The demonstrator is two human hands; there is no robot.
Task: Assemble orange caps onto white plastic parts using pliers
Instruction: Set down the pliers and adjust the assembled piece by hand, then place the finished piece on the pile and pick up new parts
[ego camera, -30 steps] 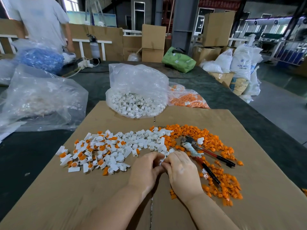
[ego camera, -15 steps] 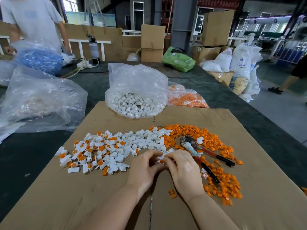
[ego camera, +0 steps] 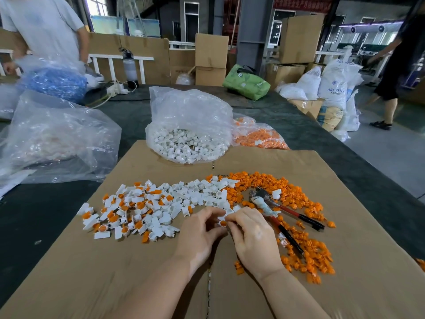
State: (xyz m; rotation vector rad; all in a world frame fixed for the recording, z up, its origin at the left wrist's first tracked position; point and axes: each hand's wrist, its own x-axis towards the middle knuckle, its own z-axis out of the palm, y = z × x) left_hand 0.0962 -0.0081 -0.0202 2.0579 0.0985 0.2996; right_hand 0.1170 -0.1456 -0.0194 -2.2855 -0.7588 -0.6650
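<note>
Both hands — left hand, right hand — pinch one white part with orange cap at centre frame; red-handled pliers lie untouched right, amid loose orange caps.

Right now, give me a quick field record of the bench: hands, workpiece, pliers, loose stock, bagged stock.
left hand: pinching the white part from its left side
right hand: pinching the same part from the right
white part: held between both hands, orange cap seated in its ring
pliers: lying unheld on the loose orange caps
loose orange caps: spread on the cardboard sheet, right side
loose white parts: centre; capped ones further left
bag of white parts: behind the sheet
bag of orange caps: right of that bag
</note>
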